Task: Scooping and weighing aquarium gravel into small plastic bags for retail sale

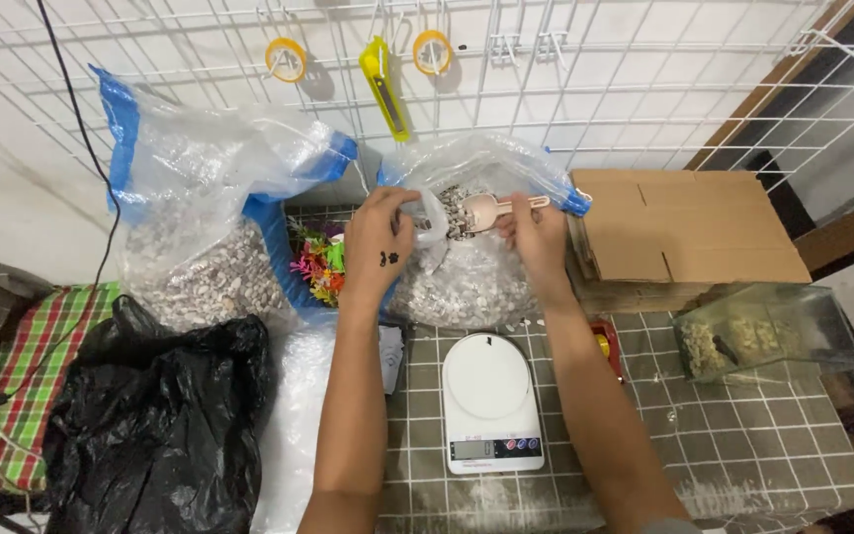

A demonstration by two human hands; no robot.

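Head view, read from left to right. At far left a black plastic bag point(155, 420) lies slumped beside a checked cloth point(17, 391). Behind it stands a large clear bag of gravel point(205, 232) with blue edging. Just right of that bag, a cluster of small bright plastic plants point(318, 262) shows between the two sacks. The left hand point(380, 245) is raised, its fingers pinched on the mouth of a small clear pouch point(434, 229) that hangs open above the second gravel bag point(467, 267). The right hand point(536, 235) grips the handle of a pale pink scoop point(491, 211); its long axis runs nearly level, left to right, with the bowl pointing left toward the pouch and the handle end pointing right, and the bowl carries pebbles at the pouch opening. Below both hands a white kitchen scale point(491, 400) sits on the gridded table cover point(743, 445). Further right lie a brown cardboard box point(684, 237) and a clear container point(763, 336) tipped on its side.
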